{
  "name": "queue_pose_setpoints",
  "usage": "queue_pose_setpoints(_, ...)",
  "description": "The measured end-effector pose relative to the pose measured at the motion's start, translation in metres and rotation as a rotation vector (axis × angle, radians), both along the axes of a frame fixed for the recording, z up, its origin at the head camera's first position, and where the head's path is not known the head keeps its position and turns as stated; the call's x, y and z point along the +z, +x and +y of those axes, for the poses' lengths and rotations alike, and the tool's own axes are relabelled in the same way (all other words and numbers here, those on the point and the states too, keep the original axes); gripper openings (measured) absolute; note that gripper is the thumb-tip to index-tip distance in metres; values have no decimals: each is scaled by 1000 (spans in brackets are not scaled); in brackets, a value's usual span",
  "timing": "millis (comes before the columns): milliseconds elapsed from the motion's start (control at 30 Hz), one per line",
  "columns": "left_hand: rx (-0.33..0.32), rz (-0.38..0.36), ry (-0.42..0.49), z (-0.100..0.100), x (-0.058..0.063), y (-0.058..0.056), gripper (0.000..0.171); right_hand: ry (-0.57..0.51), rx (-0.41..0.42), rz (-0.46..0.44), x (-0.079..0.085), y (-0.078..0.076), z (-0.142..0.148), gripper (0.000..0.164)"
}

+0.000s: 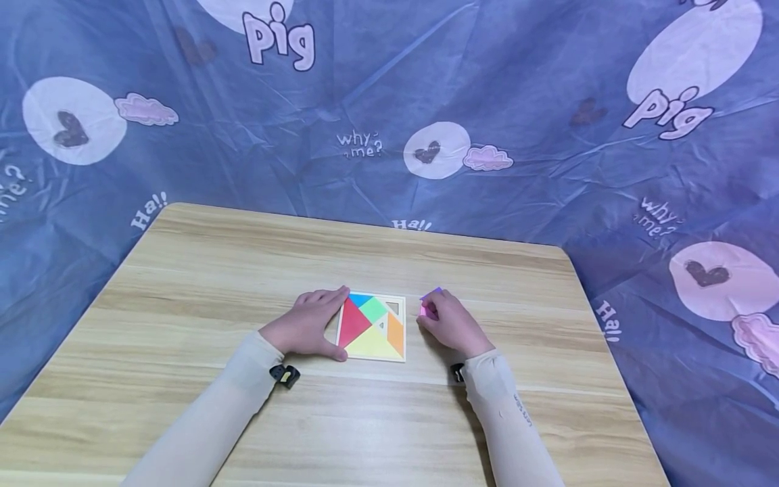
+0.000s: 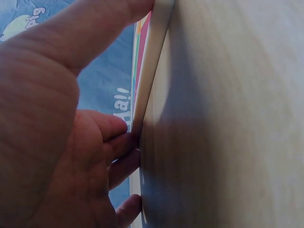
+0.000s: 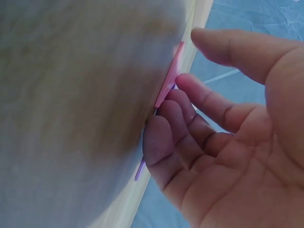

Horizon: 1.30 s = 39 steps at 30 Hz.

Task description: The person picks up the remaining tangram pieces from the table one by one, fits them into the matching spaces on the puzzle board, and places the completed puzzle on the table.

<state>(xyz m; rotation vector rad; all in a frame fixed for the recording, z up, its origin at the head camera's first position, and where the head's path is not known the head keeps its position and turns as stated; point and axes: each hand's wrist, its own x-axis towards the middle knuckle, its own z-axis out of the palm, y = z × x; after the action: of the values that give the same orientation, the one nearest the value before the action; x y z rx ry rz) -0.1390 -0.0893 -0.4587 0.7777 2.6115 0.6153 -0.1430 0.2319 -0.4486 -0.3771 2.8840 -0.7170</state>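
Observation:
A tangram board (image 1: 372,358) lies on the table with a red triangle (image 1: 351,323), a yellow triangle (image 1: 372,343), a green square (image 1: 373,309), a blue piece (image 1: 360,299) and an orange parallelogram (image 1: 395,334) set in it. My left hand (image 1: 307,327) holds the board's left side, thumb at the near corner and fingers at the far one. Right of the board, my right hand (image 1: 452,323) rests over a pink piece (image 3: 171,78) and a purple piece (image 3: 139,170). Its fingertips touch them while the thumb stands apart from the pink piece; the fingers partly hide both.
Two bare recesses show in the board, a larger one (image 1: 393,308) at its far right corner and a small one near the middle. The wooden table (image 1: 365,419) ends at a blue printed cloth (image 1: 341,182) behind and on both sides.

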Motion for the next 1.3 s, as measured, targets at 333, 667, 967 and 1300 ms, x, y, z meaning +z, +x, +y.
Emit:
queue_pose_setpoints(333,3,0,-5,1,0,0,128,3,-52,6,0,-1,2,19)
queue_pose_setpoints(667,-3,5,-7,0,0,-1,128,61,-7,-6,2,2,-4,31)
queue_pose_setpoints(967,-1,-4,-5,1,1,0,128,64,3,-29,2,3,-8,14)
queue_pose_setpoints(1300,-7,2,-12,0,1,0,128,48,-56,-143,4,2,-7,13)
